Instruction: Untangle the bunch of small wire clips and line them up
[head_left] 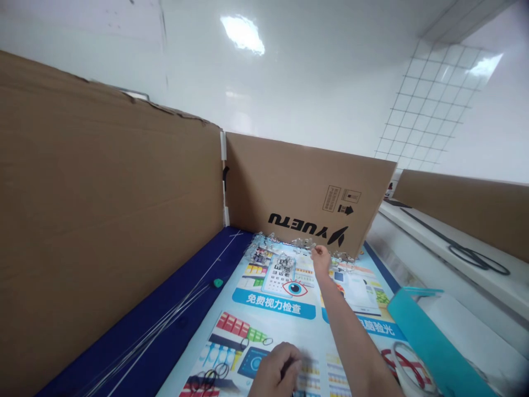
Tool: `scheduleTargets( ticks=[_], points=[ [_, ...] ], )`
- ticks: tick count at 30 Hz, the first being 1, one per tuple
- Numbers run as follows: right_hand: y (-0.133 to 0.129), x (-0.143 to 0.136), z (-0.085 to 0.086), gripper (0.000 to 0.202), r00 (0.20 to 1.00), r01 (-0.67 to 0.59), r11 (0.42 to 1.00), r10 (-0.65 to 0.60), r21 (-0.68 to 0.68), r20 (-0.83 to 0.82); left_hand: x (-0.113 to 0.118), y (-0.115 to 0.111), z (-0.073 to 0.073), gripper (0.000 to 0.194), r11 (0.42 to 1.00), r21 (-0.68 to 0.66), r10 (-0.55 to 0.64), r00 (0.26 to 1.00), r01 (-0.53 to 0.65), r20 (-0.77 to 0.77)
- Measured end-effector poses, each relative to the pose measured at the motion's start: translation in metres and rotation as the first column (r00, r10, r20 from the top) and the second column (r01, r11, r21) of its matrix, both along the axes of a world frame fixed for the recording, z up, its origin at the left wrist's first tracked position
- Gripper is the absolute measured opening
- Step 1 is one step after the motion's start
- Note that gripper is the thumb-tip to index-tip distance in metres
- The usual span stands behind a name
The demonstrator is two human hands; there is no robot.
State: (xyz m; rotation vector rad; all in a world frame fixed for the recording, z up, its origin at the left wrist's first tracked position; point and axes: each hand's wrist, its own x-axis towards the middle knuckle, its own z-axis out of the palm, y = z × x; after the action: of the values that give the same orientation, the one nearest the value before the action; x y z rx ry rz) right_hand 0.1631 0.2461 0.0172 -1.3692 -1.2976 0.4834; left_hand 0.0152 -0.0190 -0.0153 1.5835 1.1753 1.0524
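Note:
My right hand (pixel 321 260) is stretched far forward to the foot of the printed cardboard panel. Its fingertips are pinched together among small clear, shiny pieces (pixel 303 243) lined up there; what they hold is too small to make out. Close to me, my left hand (pixel 278 368) hovers low over the printed poster (pixel 318 344) with its fingers curled in and slightly blurred. Whatever may be in it is hidden. A pile of clear pieces (pixel 284 261) lies on the poster's eye chart picture, and more sit in the far left corner.
Cardboard panels (pixel 111 204) wall the left and far sides. Thin pale strands (pixel 165 317) and a green lump (pixel 217 283) lie on blue cloth. Black loops (pixel 210 377) rest at the poster's near left. To the right are a teal case (pixel 433 342) and a clear ring (pixel 407 361).

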Motion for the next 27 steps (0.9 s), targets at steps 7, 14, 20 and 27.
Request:
scheduleTargets(
  ticks=[7, 14, 20, 27],
  points=[
    [-0.049, -0.012, 0.035, 0.03, 0.996, -0.038, 0.993, 0.046, 0.11, -0.072, -0.014, 0.007, 0.013, 0.036, 0.964, -0.01, 0.263, 0.95, -0.265, 0.169],
    [-0.15, -0.057, 0.068, 0.023, 0.979, -0.18, 0.958, 0.196, 0.222, -0.053, -0.047, 0.011, 0.084, 0.061, 0.891, 0.058, 0.383, 0.813, -0.451, 0.439],
    [-0.211, -0.064, 0.096, 0.012, 0.971, -0.155, 0.901, 0.214, 0.406, -0.105, -0.039, -0.013, 0.117, 0.044, 0.936, 0.12, 0.196, 0.771, -0.332, 0.606],
    [-0.249, -0.041, 0.116, 0.009, 0.896, -0.291, 0.856, 0.401, 0.427, -0.193, -0.036, -0.022, 0.148, 0.036, 0.945, 0.113, 0.184, 0.787, -0.306, 0.59]
  ],
)
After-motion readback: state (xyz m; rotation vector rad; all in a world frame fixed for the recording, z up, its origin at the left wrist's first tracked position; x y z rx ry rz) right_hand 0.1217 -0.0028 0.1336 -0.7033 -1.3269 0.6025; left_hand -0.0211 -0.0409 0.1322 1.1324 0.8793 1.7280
